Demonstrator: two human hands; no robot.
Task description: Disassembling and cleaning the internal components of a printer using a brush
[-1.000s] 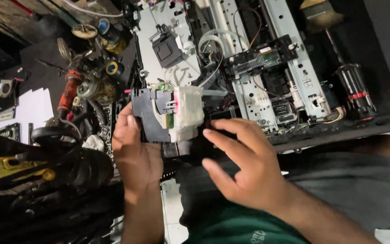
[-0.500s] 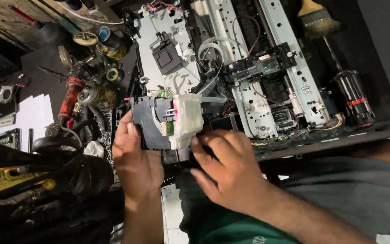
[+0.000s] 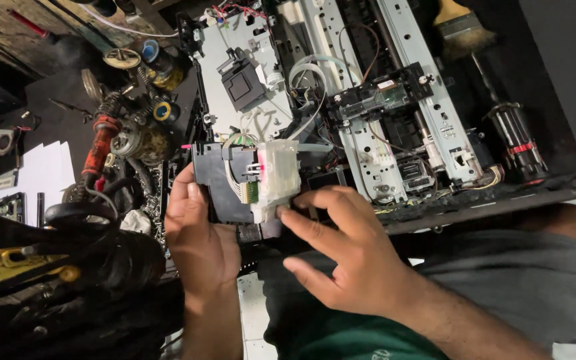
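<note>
Nearest to us, our right hand [image 3: 351,260] reaches in from the lower right, its fingers [image 3: 308,227] spread and slightly curled, the index fingertip touching the lower edge of a translucent white plastic block [image 3: 276,177] stained pink near its top. That block sits on the black ink carriage [image 3: 225,187] that our left hand [image 3: 201,237] grips from the left: the thumb lies on the carriage's near face and the other fingers wrap behind it, so we hold it pinched between thumb and fingers. A small green circuit board [image 3: 253,192] and a bundle of white wires [image 3: 235,180] show between the black body and the white block. The carriage is held just above our lap, at the near edge of the opened printer [image 3: 368,127], with thin clear tubes [image 3: 311,87] running from it back into the machine.

Beyond our hands, the printer lies open, showing pale metal rails [image 3: 428,87], a black part [image 3: 241,83] on a grey plate, and a dark mechanism [image 3: 385,100] across the middle. To the left we see a clutter of small motors and spools [image 3: 131,133], one with a red coil [image 3: 99,143], and white paper [image 3: 45,177] at the left. A yellow-and-black tool [image 3: 8,267] lies at the near left. Farthest off, a paintbrush [image 3: 465,30] rests at the upper right, with a black cylinder banded in red [image 3: 518,143] just below it.
</note>
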